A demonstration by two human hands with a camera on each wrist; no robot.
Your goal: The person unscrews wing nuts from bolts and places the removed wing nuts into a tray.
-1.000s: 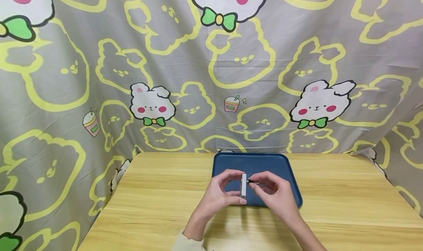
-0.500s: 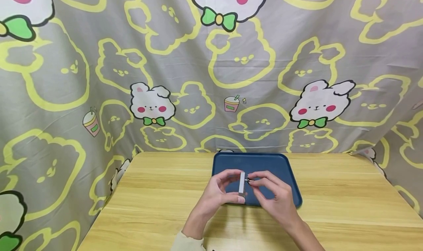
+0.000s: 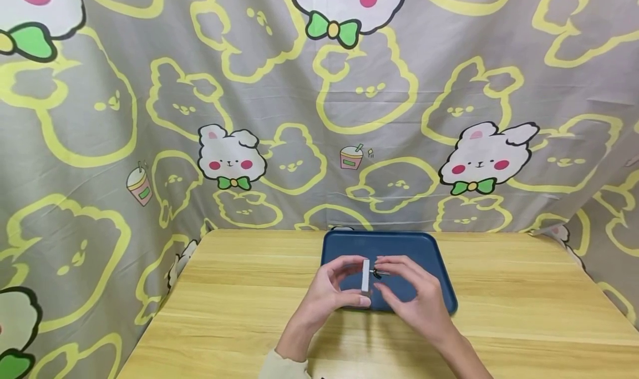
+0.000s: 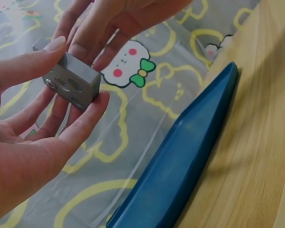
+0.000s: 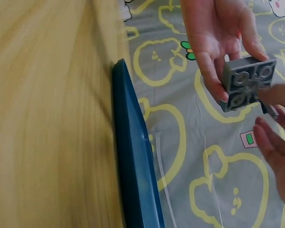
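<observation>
My left hand (image 3: 325,287) holds a small grey square block (image 3: 366,277) by its edges, thumb below and fingers above. In the right wrist view one face of the block shows several round recesses with raised rims. A thin silver and dark screw-like piece (image 3: 381,273) stands out from the block's right side. Around it is my right hand (image 3: 421,290), its index finger above and thumb below, spread apart. In the left wrist view the left thumb and fingertips lie along the block's edges, and the right hand is behind it.
Beneath both hands a blue tray (image 3: 399,243) with a low rim lies on the wooden table (image 3: 239,290). A grey curtain (image 3: 279,107) with yellow outlines and white rabbits hangs behind the table and along its sides.
The right thumb and index finger, earlier close together at the screw-like piece, have spread apart, so more of that piece shows. The left hand keeps the block, now turned slightly.
</observation>
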